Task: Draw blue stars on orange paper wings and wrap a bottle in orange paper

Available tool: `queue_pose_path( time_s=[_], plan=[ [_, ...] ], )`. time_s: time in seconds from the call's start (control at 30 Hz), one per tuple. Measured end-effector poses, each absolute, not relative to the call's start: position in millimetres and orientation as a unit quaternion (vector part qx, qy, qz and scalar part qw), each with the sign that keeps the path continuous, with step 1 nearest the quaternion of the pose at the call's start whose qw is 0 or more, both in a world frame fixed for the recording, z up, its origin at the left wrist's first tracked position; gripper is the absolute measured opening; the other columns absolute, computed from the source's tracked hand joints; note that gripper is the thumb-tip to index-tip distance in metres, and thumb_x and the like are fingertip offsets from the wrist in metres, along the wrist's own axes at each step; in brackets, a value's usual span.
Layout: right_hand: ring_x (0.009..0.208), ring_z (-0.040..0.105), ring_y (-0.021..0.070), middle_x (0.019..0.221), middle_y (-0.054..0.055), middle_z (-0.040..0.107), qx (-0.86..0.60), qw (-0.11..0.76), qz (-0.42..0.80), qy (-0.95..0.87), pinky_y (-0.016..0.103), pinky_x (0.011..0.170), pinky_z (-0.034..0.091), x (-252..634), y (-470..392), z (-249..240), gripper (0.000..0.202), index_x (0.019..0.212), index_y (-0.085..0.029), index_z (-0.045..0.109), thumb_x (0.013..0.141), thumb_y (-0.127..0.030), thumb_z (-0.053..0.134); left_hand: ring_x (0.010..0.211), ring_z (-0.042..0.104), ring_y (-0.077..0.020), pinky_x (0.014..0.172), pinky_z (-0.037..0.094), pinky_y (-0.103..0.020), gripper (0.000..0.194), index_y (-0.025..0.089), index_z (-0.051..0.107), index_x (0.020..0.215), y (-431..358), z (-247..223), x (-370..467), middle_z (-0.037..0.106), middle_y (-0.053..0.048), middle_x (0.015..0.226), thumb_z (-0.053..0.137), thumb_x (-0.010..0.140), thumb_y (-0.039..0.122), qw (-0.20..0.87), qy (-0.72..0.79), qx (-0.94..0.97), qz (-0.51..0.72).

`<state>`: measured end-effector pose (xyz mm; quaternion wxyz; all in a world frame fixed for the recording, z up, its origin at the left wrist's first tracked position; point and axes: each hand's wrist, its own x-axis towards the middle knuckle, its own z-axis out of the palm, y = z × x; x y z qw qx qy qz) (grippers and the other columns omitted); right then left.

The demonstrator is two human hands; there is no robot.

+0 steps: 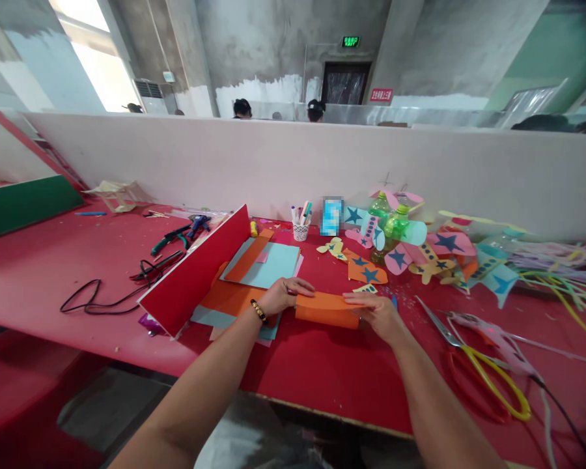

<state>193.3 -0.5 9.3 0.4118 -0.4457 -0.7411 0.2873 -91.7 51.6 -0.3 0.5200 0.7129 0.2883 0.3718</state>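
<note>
An orange sheet of paper (327,314), curled over into a loose roll, lies across the red tabletop (332,371) in front of me. My left hand (286,296) grips its left end, fingers along the top edge. At the right end my right hand (375,312) holds the same paper, with the thumb hidden underneath. Left of the roll are stacked sheets of orange paper (224,298) and light blue paper (282,260). Just beyond my hands lie an orange cutout with blue stars (366,268) and a yellow propeller-shaped cutout (333,247).
Large scissors (469,352) and a pink glue gun (493,335) with a cord lie at right. Behind them are green bottles (396,225) and paper plane parts. A pen cup (301,230) stands at the back. A red divider board (195,273) and pliers (170,240) are at left.
</note>
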Motion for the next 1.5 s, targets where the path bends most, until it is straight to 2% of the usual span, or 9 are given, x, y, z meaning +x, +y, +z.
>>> queue_pose_path(
  time_s=[0.13, 0.37, 0.53, 0.73, 0.83, 1.0, 1.13, 1.37, 1.5],
  plan=[
    [0.099, 0.066, 0.0278, 0.101, 0.011, 0.073, -0.428, 0.41, 0.274, -0.757, 0.048, 0.096, 0.046, 193.4, -1.3, 9.2, 0.036, 0.087, -0.027, 0.077, 0.078, -0.057, 0.061, 0.092, 0.063, -0.021, 0.082, 0.05, -0.032, 0.019, 0.02, 0.078, 0.085, 51.8, -5.1, -91.0, 0.067, -0.01, 0.106, 0.076, 0.069, 0.027, 0.528, 0.284, 0.706, 0.377],
    [0.105, 0.064, 0.027, 0.109, 0.009, 0.071, -0.423, 0.392, 0.287, -0.765, 0.046, 0.097, 0.046, 197.6, -2.8, 9.7, 0.038, 0.098, -0.026, 0.075, 0.079, -0.056, 0.062, 0.095, 0.062, -0.0216, 0.082, 0.049, -0.03, 0.024, 0.02, 0.078, 0.089, 54.0, -4.6, -92.7, 0.068, -0.01, 0.105, 0.079, 0.065, 0.024, 0.52, 0.279, 0.713, 0.379],
    [0.111, 0.061, 0.028, 0.117, 0.009, 0.068, -0.424, 0.364, 0.283, -0.78, 0.044, 0.099, 0.045, 200.4, -4.8, 11.3, 0.044, 0.107, -0.025, 0.072, 0.069, -0.047, 0.076, 0.096, 0.061, -0.0207, 0.088, 0.046, -0.03, 0.025, 0.02, 0.077, 0.09, 55.1, -4.2, -91.8, 0.068, -0.009, 0.105, 0.079, 0.068, 0.032, 0.514, 0.276, 0.716, 0.383],
    [0.111, 0.061, 0.0279, 0.119, 0.011, 0.066, -0.45, 0.372, 0.299, -0.755, 0.045, 0.1, 0.045, 201.0, -2.4, 3.8, 0.04, 0.108, -0.023, 0.072, 0.074, -0.043, 0.072, 0.088, 0.062, -0.0188, 0.081, 0.048, -0.03, 0.029, 0.016, 0.076, 0.08, 54.3, -6.9, -89.2, 0.068, -0.01, 0.104, 0.072, 0.076, 0.044, 0.505, 0.287, 0.711, 0.397],
    [0.112, 0.061, 0.0277, 0.12, 0.01, 0.066, -0.456, 0.37, 0.318, -0.744, 0.046, 0.1, 0.045, 201.1, 0.5, 2.7, 0.039, 0.108, -0.023, 0.072, 0.074, -0.041, 0.072, 0.091, 0.062, -0.0196, 0.085, 0.046, -0.031, 0.03, 0.016, 0.076, 0.083, 56.4, -6.9, -90.9, 0.069, -0.01, 0.104, 0.072, 0.077, 0.045, 0.498, 0.281, 0.718, 0.397],
    [0.112, 0.061, 0.0281, 0.12, 0.01, 0.066, -0.462, 0.369, 0.332, -0.735, 0.046, 0.1, 0.045, 199.9, 3.6, 6.3, 0.037, 0.107, -0.023, 0.072, 0.074, -0.04, 0.071, 0.102, 0.061, -0.0226, 0.093, 0.043, -0.034, 0.037, 0.019, 0.076, 0.092, 58.8, -5.0, -96.7, 0.067, -0.011, 0.108, 0.082, 0.065, 0.042, 0.503, 0.258, 0.731, 0.383],
    [0.112, 0.061, 0.0284, 0.119, 0.01, 0.066, -0.462, 0.368, 0.335, -0.734, 0.046, 0.101, 0.044, 199.0, 4.3, 8.6, 0.038, 0.107, -0.024, 0.072, 0.075, -0.042, 0.07, 0.105, 0.06, -0.0232, 0.092, 0.044, -0.033, 0.048, 0.019, 0.073, 0.099, 55.8, -4.3, -97.7, 0.064, -0.012, 0.117, 0.087, 0.057, 0.037, 0.509, 0.254, 0.732, 0.375],
    [0.112, 0.061, 0.0265, 0.121, 0.009, 0.065, -0.435, 0.382, 0.304, -0.757, 0.045, 0.099, 0.046, 199.2, 2.1, 2.6, 0.032, 0.108, -0.026, 0.072, 0.082, -0.042, 0.063, 0.105, 0.059, -0.0211, 0.096, 0.042, -0.033, 0.034, 0.019, 0.074, 0.097, 57.5, -5.6, -95.3, 0.065, -0.011, 0.113, 0.082, 0.066, 0.031, 0.5, 0.259, 0.731, 0.385],
    [0.112, 0.061, 0.0259, 0.119, 0.009, 0.066, -0.421, 0.391, 0.262, -0.775, 0.047, 0.099, 0.045, 198.8, 1.8, 1.6, 0.03, 0.107, -0.027, 0.072, 0.086, -0.042, 0.057, 0.104, 0.06, -0.0223, 0.089, 0.048, -0.033, 0.027, 0.02, 0.076, 0.094, 59.4, -10.3, -96.5, 0.063, -0.011, 0.117, 0.079, 0.069, 0.03, 0.508, 0.256, 0.725, 0.387]
  ],
)
